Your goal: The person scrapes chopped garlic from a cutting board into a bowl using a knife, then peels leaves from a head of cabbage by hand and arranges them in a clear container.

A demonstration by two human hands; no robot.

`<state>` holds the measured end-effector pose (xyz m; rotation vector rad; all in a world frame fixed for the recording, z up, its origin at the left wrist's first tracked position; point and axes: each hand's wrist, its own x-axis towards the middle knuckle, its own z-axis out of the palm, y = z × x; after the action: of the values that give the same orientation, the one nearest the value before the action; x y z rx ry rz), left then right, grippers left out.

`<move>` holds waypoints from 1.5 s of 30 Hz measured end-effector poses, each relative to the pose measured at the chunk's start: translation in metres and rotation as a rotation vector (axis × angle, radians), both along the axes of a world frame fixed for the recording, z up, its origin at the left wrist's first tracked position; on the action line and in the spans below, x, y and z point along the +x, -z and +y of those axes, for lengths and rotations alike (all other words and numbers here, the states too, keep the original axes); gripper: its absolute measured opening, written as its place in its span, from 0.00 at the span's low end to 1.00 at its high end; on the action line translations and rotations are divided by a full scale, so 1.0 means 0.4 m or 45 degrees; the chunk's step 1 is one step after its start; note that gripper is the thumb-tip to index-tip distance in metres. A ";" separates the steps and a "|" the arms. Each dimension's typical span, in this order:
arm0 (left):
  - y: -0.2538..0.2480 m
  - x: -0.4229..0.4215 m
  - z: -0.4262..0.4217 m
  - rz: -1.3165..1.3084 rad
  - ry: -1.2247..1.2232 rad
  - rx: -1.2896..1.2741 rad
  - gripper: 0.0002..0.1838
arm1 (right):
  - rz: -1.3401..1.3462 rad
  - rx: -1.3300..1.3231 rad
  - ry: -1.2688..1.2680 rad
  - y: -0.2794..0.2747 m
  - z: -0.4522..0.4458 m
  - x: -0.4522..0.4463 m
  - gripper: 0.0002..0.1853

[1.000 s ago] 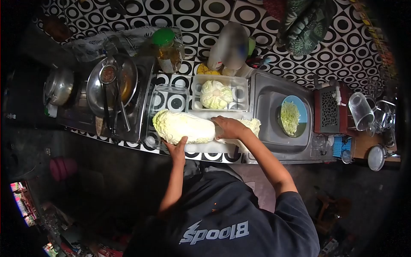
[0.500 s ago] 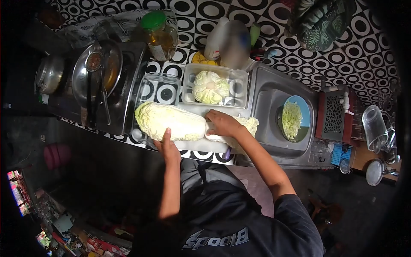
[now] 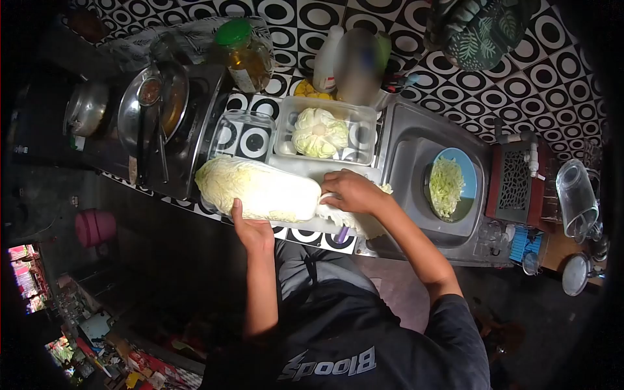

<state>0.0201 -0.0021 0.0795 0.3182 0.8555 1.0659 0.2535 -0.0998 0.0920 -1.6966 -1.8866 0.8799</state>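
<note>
A long napa cabbage (image 3: 260, 190) lies across the front of the white cutting board (image 3: 305, 170), its pale base facing right. My left hand (image 3: 253, 232) holds it from the near side, thumb on top and the other fingers hidden underneath. At the base end, my right hand (image 3: 354, 194) is closed on a loose cabbage leaf (image 3: 348, 218), which hangs toward the board's near edge. A purple handle (image 3: 342, 234) sticks out below that leaf; the rest of it is hidden. Behind the board, a clear plastic container (image 3: 359, 156) holds another cabbage piece (image 3: 320, 132).
Chopped cabbage (image 3: 446, 188) fills part of a blue bowl (image 3: 469, 172) in the grey sink (image 3: 404, 195) on the right. An empty-looking glass dish (image 3: 224, 120) stands behind the cabbage. To the left, a pan (image 3: 128, 123) with utensils sits on the stove, near a green-lidded jar (image 3: 244, 62).
The cabbage has shifted slightly left and toward me with my left hand. My right hand has moved a little right, and the leaf in it sits farther from the cabbage's tip.
</note>
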 end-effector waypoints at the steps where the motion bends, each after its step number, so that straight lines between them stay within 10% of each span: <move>1: -0.012 -0.001 -0.005 -0.012 0.003 0.007 0.33 | -0.008 -0.003 0.005 -0.028 -0.014 -0.002 0.11; 16: -0.234 -0.009 0.000 -0.261 0.207 -0.067 0.35 | -0.392 0.385 0.303 -0.417 -0.212 -0.023 0.07; 35: -0.326 -0.106 0.247 -0.327 0.144 0.044 0.38 | 1.697 0.249 1.563 -0.003 -0.098 -0.184 0.08; 42: -0.304 -0.069 0.290 -0.310 0.242 0.007 0.38 | 0.700 -0.115 1.748 0.236 -0.200 -0.180 0.17; 45: -0.288 -0.049 0.300 -0.308 0.323 -0.029 0.38 | 0.391 -0.227 1.661 0.082 -0.192 -0.205 0.25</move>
<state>0.0003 0.1180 0.1947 0.2649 0.5927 0.8379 0.1715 -0.1765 0.0591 -2.1765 -0.2610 0.6439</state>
